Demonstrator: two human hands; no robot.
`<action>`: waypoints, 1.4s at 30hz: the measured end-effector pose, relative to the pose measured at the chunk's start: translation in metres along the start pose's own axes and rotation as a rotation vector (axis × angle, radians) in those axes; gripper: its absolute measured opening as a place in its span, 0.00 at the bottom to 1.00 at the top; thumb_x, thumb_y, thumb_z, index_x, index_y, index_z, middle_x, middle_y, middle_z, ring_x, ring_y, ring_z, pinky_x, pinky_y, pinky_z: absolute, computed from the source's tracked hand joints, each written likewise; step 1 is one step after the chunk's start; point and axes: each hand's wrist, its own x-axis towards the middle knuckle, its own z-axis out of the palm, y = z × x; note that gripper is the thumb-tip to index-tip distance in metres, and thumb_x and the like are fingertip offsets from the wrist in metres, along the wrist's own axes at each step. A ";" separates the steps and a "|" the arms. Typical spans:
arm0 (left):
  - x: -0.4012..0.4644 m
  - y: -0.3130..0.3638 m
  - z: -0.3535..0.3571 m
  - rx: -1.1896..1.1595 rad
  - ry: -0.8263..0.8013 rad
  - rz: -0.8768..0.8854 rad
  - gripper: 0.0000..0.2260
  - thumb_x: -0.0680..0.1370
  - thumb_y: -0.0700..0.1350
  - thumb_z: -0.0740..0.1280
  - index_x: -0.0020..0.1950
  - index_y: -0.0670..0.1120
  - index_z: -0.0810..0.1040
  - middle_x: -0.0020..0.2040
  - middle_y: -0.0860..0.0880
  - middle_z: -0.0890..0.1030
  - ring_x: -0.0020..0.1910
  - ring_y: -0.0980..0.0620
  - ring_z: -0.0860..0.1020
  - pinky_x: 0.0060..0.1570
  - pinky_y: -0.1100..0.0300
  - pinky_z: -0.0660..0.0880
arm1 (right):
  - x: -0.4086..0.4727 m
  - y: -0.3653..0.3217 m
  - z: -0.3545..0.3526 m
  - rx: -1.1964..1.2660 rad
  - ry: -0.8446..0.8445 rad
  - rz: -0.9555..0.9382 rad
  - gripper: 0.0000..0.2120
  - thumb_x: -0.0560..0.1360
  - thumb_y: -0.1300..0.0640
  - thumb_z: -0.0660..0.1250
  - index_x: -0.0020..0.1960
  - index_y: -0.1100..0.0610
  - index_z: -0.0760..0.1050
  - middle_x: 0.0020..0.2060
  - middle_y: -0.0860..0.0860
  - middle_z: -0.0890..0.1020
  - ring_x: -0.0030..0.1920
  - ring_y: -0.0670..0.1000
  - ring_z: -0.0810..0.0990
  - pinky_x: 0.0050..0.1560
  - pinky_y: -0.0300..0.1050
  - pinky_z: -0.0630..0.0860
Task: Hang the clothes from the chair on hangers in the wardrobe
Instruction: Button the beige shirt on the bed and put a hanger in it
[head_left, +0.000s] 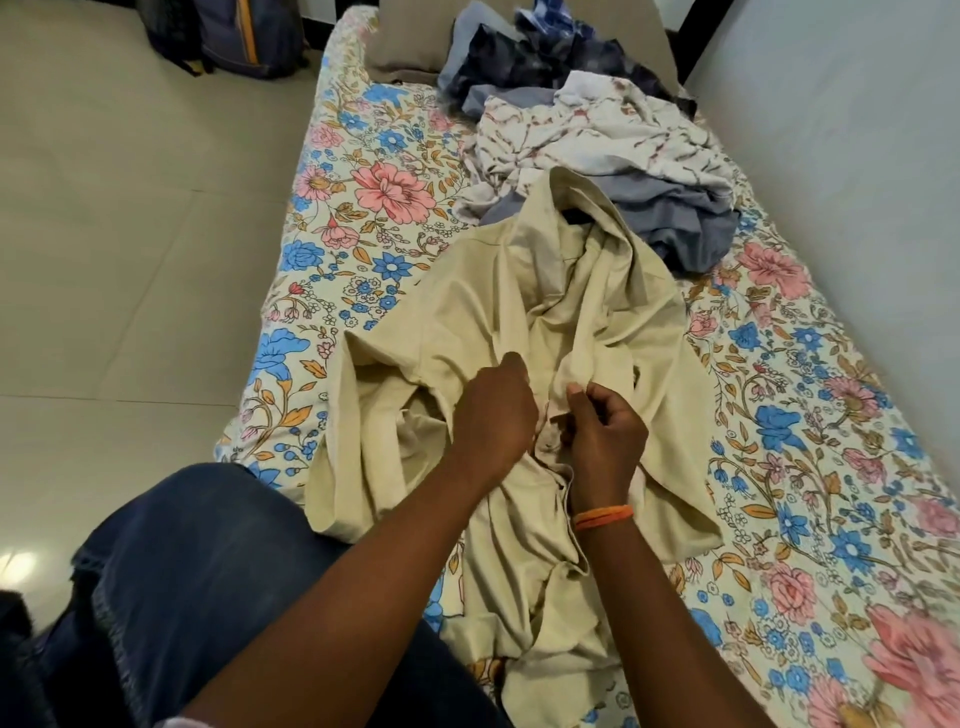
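**Inspector:** Your shirt (483, 332), the beige one, lies spread on the bed (810, 467), collar at the far end, hem at the near edge by your knee. It is rumpled, with the front plackets bunched along the middle.

**Operator:** And my hands?

**Inspector:** Your left hand (493, 415) sits at the shirt's middle, fingers curled and gripping a fold of the front cloth. Your right hand (602, 431) is just beside it, almost touching, thumb and fingers pinching the opposite placket edge. The fingertips of both are partly buried in the folds, so you cannot be told exactly what they hold beyond the cloth itself. Whether a button is between them, I cannot tell.

**Operator:** Anything on the wrist?

**Inspector:** An orange band (602, 517) on your right wrist.

**Operator:** What else is on the bed?

**Inspector:** Beyond the collar, at the far right, a pile (597, 140) of clothes: a white printed piece on top, grey cloth under it touching the shirt's collar end, dark blue pieces farther back. A tan pillow (410, 52) lies at the far end, left of the pile. The sheet is floral.

**Operator:** And off the bed?

**Inspector:** Your jeans-clad leg (208, 582) is near left, over the tiled floor (130, 234). A backpack (234, 36) stands far left. A pale wall (857, 130) runs along the bed's right side.
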 end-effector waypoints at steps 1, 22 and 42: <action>0.005 -0.004 0.004 -0.033 0.005 -0.022 0.09 0.80 0.42 0.59 0.53 0.42 0.78 0.48 0.42 0.81 0.49 0.40 0.79 0.43 0.51 0.73 | -0.001 0.004 0.001 0.010 0.016 0.007 0.03 0.73 0.60 0.75 0.43 0.59 0.82 0.32 0.55 0.83 0.29 0.49 0.77 0.36 0.47 0.76; 0.044 0.002 0.026 -0.360 -0.165 -0.404 0.10 0.70 0.48 0.67 0.42 0.41 0.79 0.40 0.43 0.81 0.42 0.42 0.81 0.35 0.57 0.68 | -0.012 0.026 0.016 -0.135 0.075 -0.094 0.07 0.74 0.51 0.73 0.49 0.52 0.84 0.43 0.46 0.86 0.46 0.48 0.84 0.51 0.53 0.81; 0.004 -0.028 0.025 -0.837 -0.070 -0.210 0.06 0.77 0.39 0.68 0.43 0.44 0.85 0.38 0.48 0.85 0.37 0.53 0.83 0.44 0.59 0.80 | -0.023 0.026 0.016 -0.257 0.016 -0.346 0.04 0.74 0.63 0.73 0.47 0.56 0.85 0.40 0.46 0.84 0.42 0.42 0.82 0.45 0.34 0.77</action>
